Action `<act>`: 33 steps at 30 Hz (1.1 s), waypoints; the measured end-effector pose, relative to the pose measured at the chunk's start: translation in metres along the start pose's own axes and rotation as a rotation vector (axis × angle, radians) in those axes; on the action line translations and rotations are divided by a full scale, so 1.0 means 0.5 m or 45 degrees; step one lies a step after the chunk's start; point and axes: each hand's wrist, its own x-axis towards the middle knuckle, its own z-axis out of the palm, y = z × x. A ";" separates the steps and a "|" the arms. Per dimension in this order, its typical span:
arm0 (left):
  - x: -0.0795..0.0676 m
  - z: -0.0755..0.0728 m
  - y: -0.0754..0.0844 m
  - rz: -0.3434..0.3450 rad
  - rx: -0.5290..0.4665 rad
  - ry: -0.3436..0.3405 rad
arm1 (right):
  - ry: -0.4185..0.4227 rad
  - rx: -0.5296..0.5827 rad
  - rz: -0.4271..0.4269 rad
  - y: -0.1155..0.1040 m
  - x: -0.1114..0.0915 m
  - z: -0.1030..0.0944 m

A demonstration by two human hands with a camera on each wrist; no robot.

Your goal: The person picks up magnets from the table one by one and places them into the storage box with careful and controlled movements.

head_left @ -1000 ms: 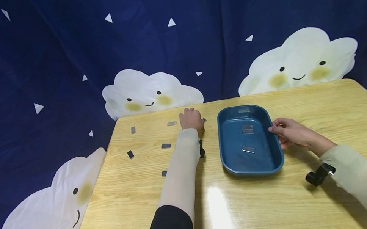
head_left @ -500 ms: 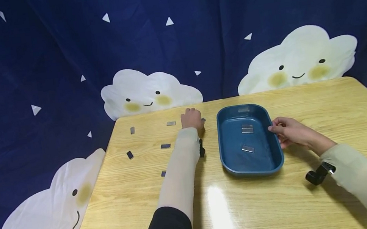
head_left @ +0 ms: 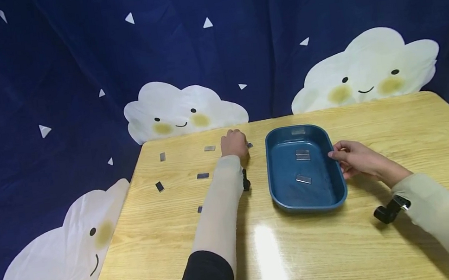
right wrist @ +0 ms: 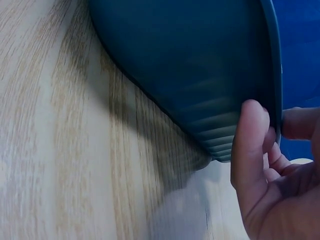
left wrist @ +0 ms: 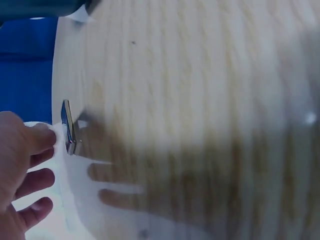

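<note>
My left hand (head_left: 233,143) is low over the far part of the table, its fingers loosely bent. A small flat shiny rectangular piece (left wrist: 68,127) lies just off the fingertips in the left wrist view; a narrow gap seems to part them. From the head camera, that hand hides part of it. My right hand (head_left: 355,159) grips the right wall of a deep blue plastic tray (head_left: 288,200), thumb on one side and fingers on the other. Inside the tray are several similar pieces, one (head_left: 303,179) nearer me and others (head_left: 303,154) side by side farther back.
More flat pieces are spread over the left of the wooden table (head_left: 146,252): a dark one (head_left: 159,186), a bluish one (head_left: 202,176), a silvery one (head_left: 209,148) and others. A dark blue curtain (head_left: 178,33) with clouds hangs behind the far edge.
Both hands and the tray stay almost where they were. The whole head view shifts slightly.
</note>
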 end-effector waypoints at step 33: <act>-0.006 -0.015 -0.010 -0.035 -0.011 -0.052 | -0.002 -0.006 0.000 -0.007 -0.004 0.003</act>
